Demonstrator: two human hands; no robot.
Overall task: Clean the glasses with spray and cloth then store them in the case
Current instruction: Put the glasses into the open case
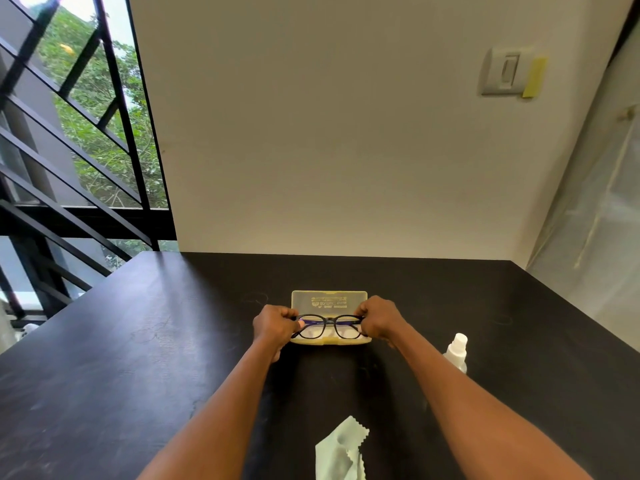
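One pair of black glasses (328, 326), long axis left-right, lenses facing the person, sits over the one open yellow case (329, 299) mid-bench (138, 341). Left hand (273, 325) and right hand (379, 322) fingers pinch its two ends. One spray bottle (456, 351) stands right, one cloth (341, 448) lies near.

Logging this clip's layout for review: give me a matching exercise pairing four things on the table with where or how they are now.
Things:
1. glasses
2. glasses case
3. spray bottle
4. cleaning cloth

Places or states:
A. lies crumpled on the table, nearest the camera
B. stands upright beside the right forearm
C. lies open on the table, lid tipped back toward the wall
D. held at both ends, by the left hand and the right hand, over the open case

Pairs: 1-D, 2-C, 3-B, 4-A
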